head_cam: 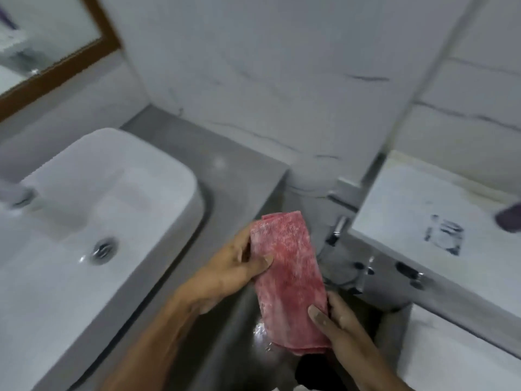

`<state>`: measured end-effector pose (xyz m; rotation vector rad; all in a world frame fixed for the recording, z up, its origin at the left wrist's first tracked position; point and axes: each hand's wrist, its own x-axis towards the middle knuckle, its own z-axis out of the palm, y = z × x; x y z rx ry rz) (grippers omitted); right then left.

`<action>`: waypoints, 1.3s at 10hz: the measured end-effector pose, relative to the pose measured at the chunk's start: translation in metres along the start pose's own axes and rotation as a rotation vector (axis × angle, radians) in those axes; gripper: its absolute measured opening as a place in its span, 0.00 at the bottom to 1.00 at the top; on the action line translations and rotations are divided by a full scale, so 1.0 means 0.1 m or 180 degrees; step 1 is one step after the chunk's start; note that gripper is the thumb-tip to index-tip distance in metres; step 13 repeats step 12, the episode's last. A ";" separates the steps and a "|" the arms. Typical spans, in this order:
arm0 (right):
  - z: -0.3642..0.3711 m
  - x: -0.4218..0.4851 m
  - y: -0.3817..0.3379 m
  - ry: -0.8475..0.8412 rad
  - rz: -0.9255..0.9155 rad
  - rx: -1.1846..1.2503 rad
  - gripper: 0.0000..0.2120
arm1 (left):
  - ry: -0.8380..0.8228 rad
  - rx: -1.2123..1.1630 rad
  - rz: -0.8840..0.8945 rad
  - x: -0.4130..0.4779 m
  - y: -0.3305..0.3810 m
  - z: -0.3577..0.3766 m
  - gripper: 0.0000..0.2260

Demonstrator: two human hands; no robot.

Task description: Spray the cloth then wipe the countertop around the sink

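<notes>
Cloth (287,277) folded into a long strip, held in the air off the counter's (225,176) right end, beside the sink (158,170); left hand (236,266) pinches its upper edge, right hand (335,317) its lower corner. Looks soft, light, limp: grip the folded edges

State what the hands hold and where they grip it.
Both grip a folded pink cloth: left hand at its upper edge, right hand at its lower corner.

A folded pink cloth (287,277) is held upright beside the grey countertop (231,176) and white sink (158,176).
</notes>
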<state>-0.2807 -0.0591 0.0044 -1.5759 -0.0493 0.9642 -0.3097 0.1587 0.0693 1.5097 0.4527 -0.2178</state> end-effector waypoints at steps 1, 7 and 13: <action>-0.58 0.03 -0.12 0.0397 -0.0020 0.0570 0.10 | -0.0366 0.0200 0.0013 0.65 0.28 0.52 0.17; -2.03 0.95 -0.37 0.2141 0.0118 -0.1746 0.20 | -0.0010 0.2098 -0.0240 2.80 0.25 2.22 0.18; -1.95 0.98 -0.49 0.2616 0.0591 -0.0163 0.07 | -0.0920 0.3300 -0.0288 2.49 0.47 2.03 0.18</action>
